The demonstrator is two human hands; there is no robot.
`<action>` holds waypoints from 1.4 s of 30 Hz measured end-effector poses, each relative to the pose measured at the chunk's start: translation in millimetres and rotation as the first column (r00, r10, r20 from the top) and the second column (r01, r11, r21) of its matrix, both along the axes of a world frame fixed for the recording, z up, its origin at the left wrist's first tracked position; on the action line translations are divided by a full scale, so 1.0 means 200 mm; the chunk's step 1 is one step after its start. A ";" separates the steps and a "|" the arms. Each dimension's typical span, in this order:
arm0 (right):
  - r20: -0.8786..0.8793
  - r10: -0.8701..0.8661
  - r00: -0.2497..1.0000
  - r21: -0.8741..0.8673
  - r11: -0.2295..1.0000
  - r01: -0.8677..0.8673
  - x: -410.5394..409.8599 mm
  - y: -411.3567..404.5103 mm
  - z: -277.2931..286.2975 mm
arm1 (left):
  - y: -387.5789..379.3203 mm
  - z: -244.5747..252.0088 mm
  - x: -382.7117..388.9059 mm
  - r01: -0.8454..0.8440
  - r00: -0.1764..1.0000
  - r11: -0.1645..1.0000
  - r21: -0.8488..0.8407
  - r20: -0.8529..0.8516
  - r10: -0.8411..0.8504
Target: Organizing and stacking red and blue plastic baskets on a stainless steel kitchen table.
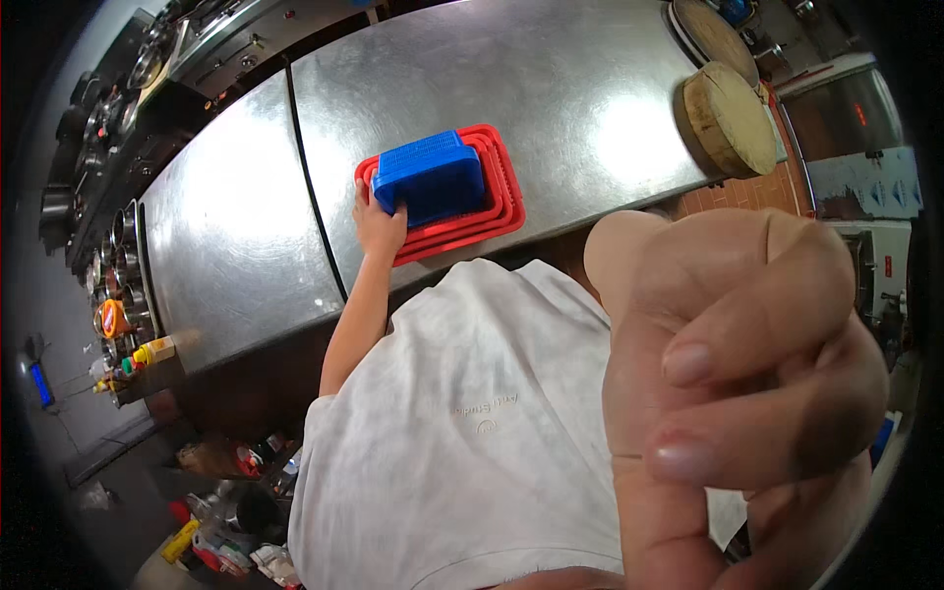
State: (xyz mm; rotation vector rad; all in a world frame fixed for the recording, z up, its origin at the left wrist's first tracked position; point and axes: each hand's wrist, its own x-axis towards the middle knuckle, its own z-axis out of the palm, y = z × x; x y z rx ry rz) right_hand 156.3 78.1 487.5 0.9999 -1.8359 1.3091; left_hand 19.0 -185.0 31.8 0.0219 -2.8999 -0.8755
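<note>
My left hand (380, 225) grips the left end of a stack of plastic baskets. Its thumb lies over the rim of a blue basket (435, 184), and its fingers reach the red edge behind. The blue basket sits tilted within several nested red baskets (509, 188), near the front edge of a stainless steel worktable (472, 66). Large and close to the camera, my right hand (745, 354) is raised at the right with fingers curled. Nothing shows in it, though part of its palm is hidden.
A round wooden chopping block (730, 122) stands at the table's right end, beside another round board (715, 37). Metal containers (118, 258) and a yellow bottle (153, 351) line the left end. A stove range (243, 51) lies beyond. Assorted goods (221, 531) are at lower left.
</note>
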 end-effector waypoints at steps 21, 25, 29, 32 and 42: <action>-0.285 0.945 -0.161 -0.490 -0.288 -0.823 -0.03 -0.67 -0.04 | 0.07 0.06 -0.04 0.020 0.998 0.997 0.080 -0.057 -0.015; -0.151 0.666 -0.731 -0.727 -0.575 -0.374 -0.05 -0.63 -0.09 | 0.06 0.07 -0.02 0.055 0.997 0.996 0.063 -0.060 -0.051; -0.201 0.665 -0.720 -0.781 -0.552 -0.292 0.00 -0.61 -0.03 | 0.07 0.04 -0.02 0.016 0.999 0.996 0.083 -0.036 -0.013; -0.283 0.620 -0.732 -0.754 -0.615 -0.229 0.00 -0.61 0.02 | 0.05 0.02 -0.04 -0.023 1.000 0.998 0.062 -0.007 0.023; -0.099 0.596 -0.797 -0.720 -0.596 -0.356 -0.04 -0.62 -0.05 | 0.06 0.05 -0.04 -0.021 1.000 0.998 0.058 0.003 0.021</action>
